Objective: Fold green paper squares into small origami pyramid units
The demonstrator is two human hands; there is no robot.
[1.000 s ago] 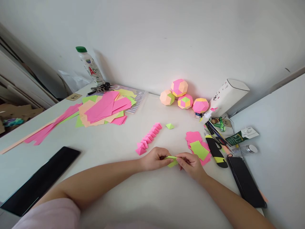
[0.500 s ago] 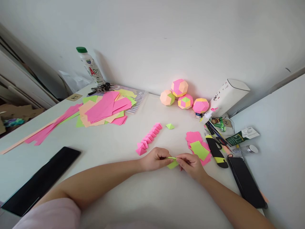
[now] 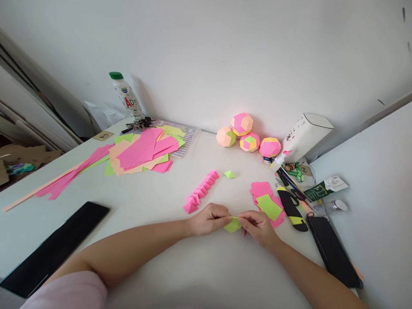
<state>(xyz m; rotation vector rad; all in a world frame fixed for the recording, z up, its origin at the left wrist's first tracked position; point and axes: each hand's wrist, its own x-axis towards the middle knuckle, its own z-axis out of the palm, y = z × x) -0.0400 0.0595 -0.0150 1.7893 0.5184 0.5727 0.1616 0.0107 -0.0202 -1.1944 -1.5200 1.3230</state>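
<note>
My left hand (image 3: 209,218) and my right hand (image 3: 257,226) meet near the front middle of the white table (image 3: 154,201). Both pinch a small green paper piece (image 3: 232,225) between their fingertips, just above the tabletop. A row of folded pink paper units (image 3: 201,190) lies just beyond my left hand. One folded green unit (image 3: 229,174) sits alone past that row. A small stack of pink squares with a green square on top (image 3: 268,204) lies right beside my right hand.
Coloured paper sheets (image 3: 144,148) and pink strips (image 3: 69,174) spread over the back left, by a bottle (image 3: 127,96) and keys (image 3: 138,123). Several paper balls (image 3: 247,135) rest against the wall. A white box (image 3: 304,135), pens, a cutter (image 3: 291,208) and a phone (image 3: 333,251) crowd the right. A black tablet (image 3: 53,249) lies front left.
The green piece, seen edge-on between my fingers before, now shows its flat face. Both hands stay in the same spot; the camera has tilted slightly.
</note>
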